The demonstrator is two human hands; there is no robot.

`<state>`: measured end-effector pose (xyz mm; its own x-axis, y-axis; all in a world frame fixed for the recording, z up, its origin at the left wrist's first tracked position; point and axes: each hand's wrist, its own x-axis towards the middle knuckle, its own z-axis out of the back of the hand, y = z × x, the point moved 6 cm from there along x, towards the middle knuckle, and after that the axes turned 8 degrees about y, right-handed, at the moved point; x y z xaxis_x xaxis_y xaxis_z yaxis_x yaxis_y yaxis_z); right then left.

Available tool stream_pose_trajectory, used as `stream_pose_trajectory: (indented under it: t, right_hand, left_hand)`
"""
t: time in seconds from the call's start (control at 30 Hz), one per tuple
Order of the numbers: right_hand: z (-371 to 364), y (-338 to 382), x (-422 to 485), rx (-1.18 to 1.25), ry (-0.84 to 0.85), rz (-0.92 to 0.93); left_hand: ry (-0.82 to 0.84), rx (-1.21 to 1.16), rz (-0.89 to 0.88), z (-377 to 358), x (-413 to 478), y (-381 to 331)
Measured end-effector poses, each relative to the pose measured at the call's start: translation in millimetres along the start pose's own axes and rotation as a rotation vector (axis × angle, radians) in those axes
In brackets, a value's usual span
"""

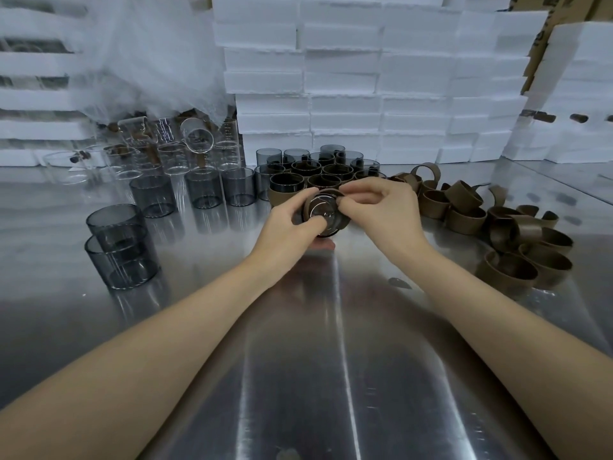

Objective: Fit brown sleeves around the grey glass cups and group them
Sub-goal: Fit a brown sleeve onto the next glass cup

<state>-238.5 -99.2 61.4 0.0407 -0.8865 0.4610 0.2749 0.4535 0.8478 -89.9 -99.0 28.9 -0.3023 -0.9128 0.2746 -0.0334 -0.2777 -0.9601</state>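
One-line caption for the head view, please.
Left hand and right hand fit a brown sleeve onto a grey glass cup over the metal table; sleeved cups grouped behind, loose sleeves at right.

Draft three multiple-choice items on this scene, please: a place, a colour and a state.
1. Where are the loose brown sleeves? A. at the person's left B. at the person's right C. in a box
2. What colour are the stacked foam blocks? A. white B. green C. red
3. The cup being sleeved is: A. standing untouched B. inside another cup C. being gripped

B, the pile lies beyond the right hand; A, they look white; C, left hand and right hand both hold it.
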Motion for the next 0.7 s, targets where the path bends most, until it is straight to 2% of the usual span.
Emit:
stream_pose_trajectory:
  t: [0.43, 0.7]
  right_hand:
    - [-0.4, 0.0, 4.6, -0.048, 0.045, 0.029]
    - [-1.5, -7.6, 8.1, 0.021, 0.113, 0.016]
  left_hand:
    - [-0.008, 0.084, 0.04, 2.4, 0.0, -4.5]
    - [-0.009, 0.063, 0.029, 4.9, 1.0, -7.0]
